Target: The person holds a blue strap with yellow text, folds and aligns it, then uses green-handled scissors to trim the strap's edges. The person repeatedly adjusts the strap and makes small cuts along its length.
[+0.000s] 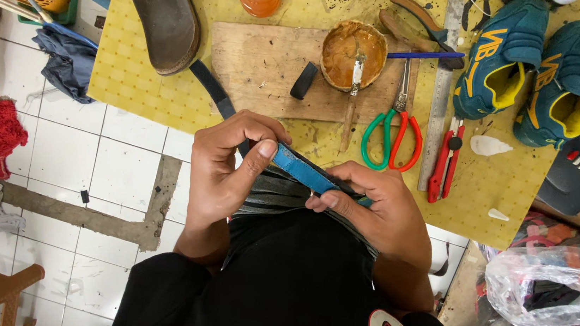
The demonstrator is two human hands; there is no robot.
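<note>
This is a small shoe-repair workshop. A low table covered with a glue-stained yellow mat (136,63) carries a worn wooden cutting board (264,65), a round bowl of brown glue (343,51) with a spreader resting in it, scissors with one green and one red handle (392,134), a red utility knife (444,164), a steel ruler (444,78), wooden-handled pliers (410,22) and a pair of teal-and-yellow sports shoes (526,65). A dark shoe sole (163,9) lies at the table's edge. White floor tiles (78,157) surround it.

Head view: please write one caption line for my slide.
Both hands, left hand and right hand, pinch a blue strap.
</note>
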